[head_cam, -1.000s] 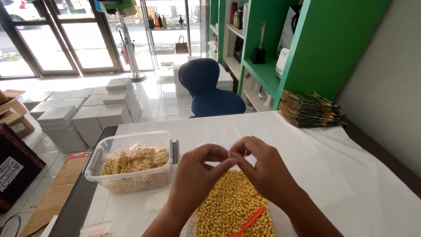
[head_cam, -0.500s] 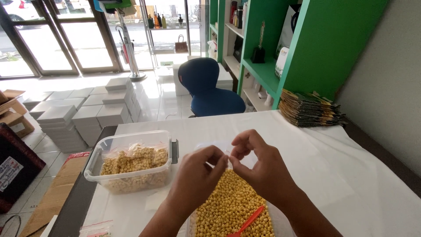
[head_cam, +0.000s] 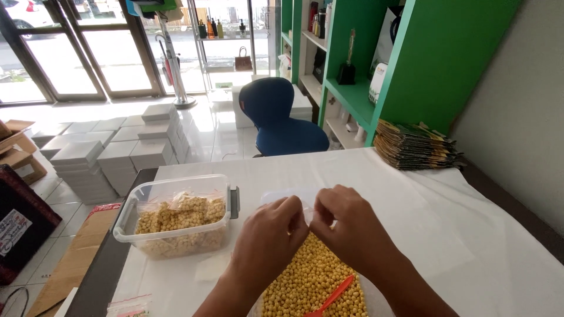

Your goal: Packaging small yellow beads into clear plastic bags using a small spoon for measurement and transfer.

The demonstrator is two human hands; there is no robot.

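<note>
A white-covered table [head_cam: 411, 235] stood before green shelves [head_cam: 411, 70] and a blue chair [head_cam: 282, 120]. Over it, the left hand [head_cam: 267, 240] and right hand [head_cam: 346, 226] pinched the top edge of a small clear bag [head_cam: 294, 196], having drawn together and dropped slightly from half a second earlier (fingertips now almost touching, suggesting the bag's mouth was being pressed closed). Below lay yellow pellets [head_cam: 311, 282] with an orange scoop [head_cam: 332, 296]; a clear tub [head_cam: 176, 214] of filled bags sat left

Small shop, green display shelves [head_cam: 352, 94] with goods, glass storefront doors [head_cam: 76, 53], stacked white boxes [head_cam: 117, 152] on tiled floor
</note>
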